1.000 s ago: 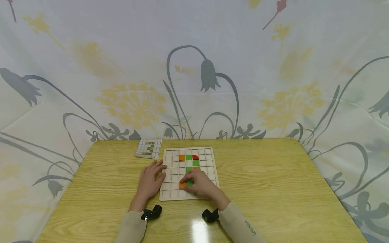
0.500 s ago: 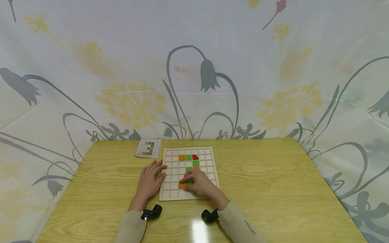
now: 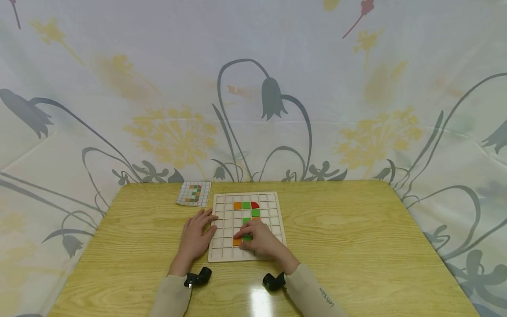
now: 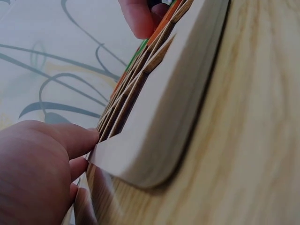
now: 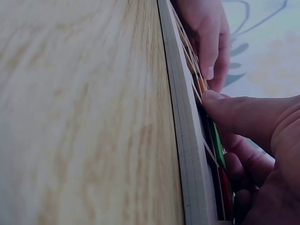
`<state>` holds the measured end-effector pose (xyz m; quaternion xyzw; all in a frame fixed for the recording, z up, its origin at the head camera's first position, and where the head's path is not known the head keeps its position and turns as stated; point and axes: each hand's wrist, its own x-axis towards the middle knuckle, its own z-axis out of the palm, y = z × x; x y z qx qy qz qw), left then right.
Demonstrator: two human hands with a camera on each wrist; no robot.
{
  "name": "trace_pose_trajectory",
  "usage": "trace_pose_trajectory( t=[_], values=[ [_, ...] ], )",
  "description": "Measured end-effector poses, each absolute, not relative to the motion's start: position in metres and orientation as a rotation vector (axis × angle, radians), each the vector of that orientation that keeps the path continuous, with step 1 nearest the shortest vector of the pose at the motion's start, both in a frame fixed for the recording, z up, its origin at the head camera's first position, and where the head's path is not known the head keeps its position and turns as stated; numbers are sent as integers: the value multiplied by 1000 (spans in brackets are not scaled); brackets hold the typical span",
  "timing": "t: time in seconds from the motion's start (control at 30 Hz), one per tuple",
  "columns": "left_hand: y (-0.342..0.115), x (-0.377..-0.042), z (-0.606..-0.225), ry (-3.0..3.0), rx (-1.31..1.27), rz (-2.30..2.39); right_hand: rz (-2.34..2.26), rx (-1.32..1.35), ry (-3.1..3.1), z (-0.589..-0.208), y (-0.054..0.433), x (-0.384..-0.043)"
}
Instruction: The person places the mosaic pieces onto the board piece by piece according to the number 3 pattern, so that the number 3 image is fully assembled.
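Note:
A pale wooden grid board lies on the table with coloured tiles in its squares. My right hand reaches over the lower middle, thumb and index finger pinching an orange tile that sits in the grid. Beside that tile a green tile shows partly under the fingers. In the right wrist view the thumb is at the orange tile's edge, and a red tile shows below the palm. My left hand rests at the board's left edge, fingers loosely extended, fingertips touching the rim.
At the board's top are an orange square, a green square and a red rounded piece. A printed pattern card lies behind the left hand. A flower-patterned cloth stands behind the wooden table.

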<state>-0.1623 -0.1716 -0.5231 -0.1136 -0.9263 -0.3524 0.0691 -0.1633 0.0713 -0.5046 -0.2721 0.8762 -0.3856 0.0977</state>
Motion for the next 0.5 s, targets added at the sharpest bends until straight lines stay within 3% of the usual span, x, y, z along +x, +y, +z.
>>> trace_pose_trajectory(
  t=[0.5],
  values=[
    [-174, -163, -518, -2763, -398, -1147, -1296, -725, 2482, -501, 78, -167]
  ],
)
